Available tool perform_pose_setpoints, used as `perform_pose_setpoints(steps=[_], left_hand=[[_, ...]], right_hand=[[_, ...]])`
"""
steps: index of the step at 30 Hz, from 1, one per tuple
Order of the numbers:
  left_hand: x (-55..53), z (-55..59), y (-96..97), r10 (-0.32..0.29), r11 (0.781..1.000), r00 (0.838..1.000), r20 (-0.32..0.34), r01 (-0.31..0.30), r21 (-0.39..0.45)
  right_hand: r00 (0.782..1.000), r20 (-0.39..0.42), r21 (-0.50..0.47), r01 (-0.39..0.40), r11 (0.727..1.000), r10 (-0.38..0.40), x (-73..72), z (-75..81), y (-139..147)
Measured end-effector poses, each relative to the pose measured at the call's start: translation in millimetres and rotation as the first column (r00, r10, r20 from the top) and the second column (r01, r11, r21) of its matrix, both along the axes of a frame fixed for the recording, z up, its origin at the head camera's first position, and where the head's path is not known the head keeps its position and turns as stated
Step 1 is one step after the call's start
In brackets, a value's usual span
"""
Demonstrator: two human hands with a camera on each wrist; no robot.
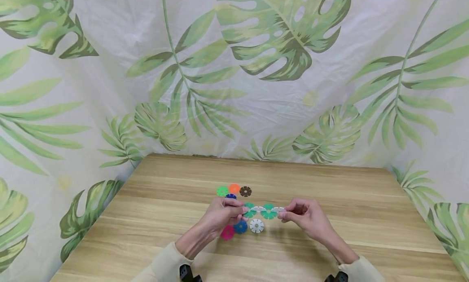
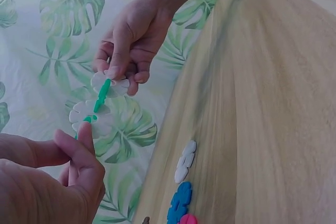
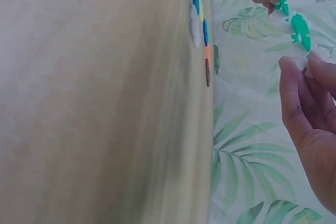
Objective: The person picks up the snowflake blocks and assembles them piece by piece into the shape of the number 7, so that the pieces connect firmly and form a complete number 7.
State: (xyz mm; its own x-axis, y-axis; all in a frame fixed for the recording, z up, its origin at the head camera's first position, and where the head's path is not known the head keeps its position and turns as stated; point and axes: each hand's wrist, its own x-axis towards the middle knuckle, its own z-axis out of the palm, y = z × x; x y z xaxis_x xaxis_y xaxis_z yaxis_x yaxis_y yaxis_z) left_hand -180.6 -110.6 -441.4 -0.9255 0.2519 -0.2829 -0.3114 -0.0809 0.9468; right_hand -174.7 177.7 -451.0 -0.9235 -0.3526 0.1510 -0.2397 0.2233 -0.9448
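Note:
Both hands hold up a chain of slotted plastic discs above the table. Green discs alternate with white ones, set crosswise into each other's slots. My left hand [image 1: 222,212] pinches the green disc [image 1: 249,210] at the left end. With thumb and fingers my right hand [image 1: 307,217] pinches the white disc [image 1: 278,210] at the right end. Between them are a white disc [image 1: 258,208] and another green disc [image 1: 269,211]. In the left wrist view the right hand [image 2: 134,38] grips its white disc [image 2: 116,84]. The right wrist view shows the chain's green disc [image 3: 301,29] edge-on.
Loose discs lie on the wooden table [image 1: 329,192]: light green [image 1: 222,191], orange [image 1: 234,188], brown [image 1: 245,191] and dark blue [image 1: 231,196] behind the left hand; pink [image 1: 227,232], blue [image 1: 240,227] and white [image 1: 257,225] in front. A leaf-patterned cloth [image 1: 234,90] hangs behind the table.

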Motion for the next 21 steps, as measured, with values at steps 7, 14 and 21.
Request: perform_pose_setpoints(steps=[7,14,21], left_hand=[[2.7,-1.3,0.2,0.012,0.999,0.999,0.037,-0.013,0.038],[3.7,-5.7,3.0,0.019,0.999,0.999,0.033,-0.021,0.048],[0.3,-10.7,6.3,0.012,0.998,1.000,0.013,-0.012,0.053]], right_hand=[[1.000,-0.023,-0.017,-0.005,1.000,0.005,-1.8,3.0,-1],[1.000,-0.014,-0.025,-0.009,1.000,0.009,-2.3,1.1,1],[0.999,-0.029,-0.032,0.016,0.999,-0.017,-4.4,5.1,2]])
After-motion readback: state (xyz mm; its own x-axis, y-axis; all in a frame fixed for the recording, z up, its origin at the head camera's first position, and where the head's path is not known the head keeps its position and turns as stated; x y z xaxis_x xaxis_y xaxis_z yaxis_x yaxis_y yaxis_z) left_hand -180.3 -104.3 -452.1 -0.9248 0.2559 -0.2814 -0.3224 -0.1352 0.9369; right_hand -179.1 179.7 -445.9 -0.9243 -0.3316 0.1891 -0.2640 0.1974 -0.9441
